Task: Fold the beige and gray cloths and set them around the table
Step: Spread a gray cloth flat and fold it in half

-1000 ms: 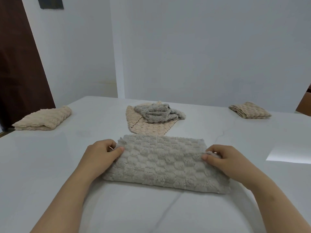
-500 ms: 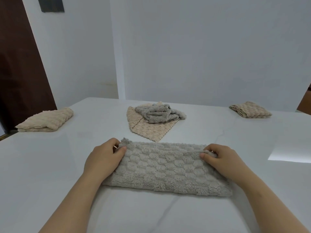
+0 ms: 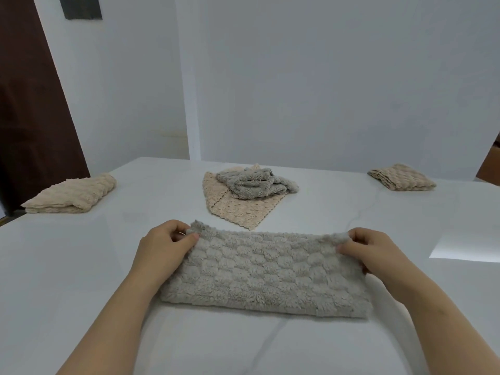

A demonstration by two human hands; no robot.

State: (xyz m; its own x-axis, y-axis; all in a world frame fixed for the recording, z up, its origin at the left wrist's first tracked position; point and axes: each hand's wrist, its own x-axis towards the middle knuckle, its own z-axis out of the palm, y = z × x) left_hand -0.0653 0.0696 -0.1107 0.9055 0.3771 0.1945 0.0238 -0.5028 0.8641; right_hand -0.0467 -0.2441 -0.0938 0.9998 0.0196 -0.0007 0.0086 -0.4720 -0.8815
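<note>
Head view looks down on a folded gray cloth (image 3: 265, 274) lying flat on the white table (image 3: 81, 266), stretched between the two hands. The left hand (image 3: 162, 247) pinches its far left corner between thumb and curled fingers, and the right hand (image 3: 370, 253) pinches the far right corner likewise. Straight beyond the hands, a crumpled gray cloth (image 3: 254, 184) sits on a spread beige cloth (image 3: 238, 212). Well out past the left hand lies one folded beige cloth (image 3: 73, 194); a second folded beige cloth (image 3: 401, 177) lies well beyond the right hand.
</note>
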